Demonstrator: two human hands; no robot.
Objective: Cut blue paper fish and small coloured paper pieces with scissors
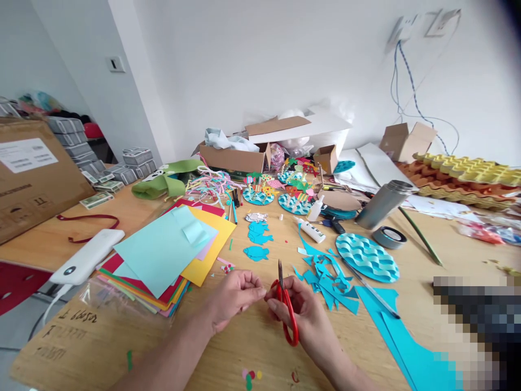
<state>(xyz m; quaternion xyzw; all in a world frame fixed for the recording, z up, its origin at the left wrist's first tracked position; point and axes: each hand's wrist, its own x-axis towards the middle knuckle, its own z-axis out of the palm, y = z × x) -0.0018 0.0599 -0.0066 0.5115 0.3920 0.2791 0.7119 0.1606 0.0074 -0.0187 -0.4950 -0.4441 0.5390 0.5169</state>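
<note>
My right hand point(303, 309) is closed round red-handled scissors point(291, 323), whose dark blades point away from me. Just left of it, fingertips almost meeting, my left hand point(240, 296) is pinched; whatever it may hold is too small to make out. Beyond the hands lie several blue paper fish point(256, 253) in a column, with a white outlined fish point(256, 216) at its far end. Blue paper scraps point(325, 282) are heaped to the right of the scissors. A larger blue sheet point(391, 331) stretches toward the near right edge, a pen point(376, 298) lying partly over it.
Coloured paper point(158, 255) is stacked at left beside a white power bank point(87, 255). Toward the right stand a glue bottle point(311, 231), a wavy blue disc point(368, 258), a tape roll point(389, 237) and a metal flask point(385, 203). Decorated discs point(258, 196) and boxes point(236, 157) fill the back.
</note>
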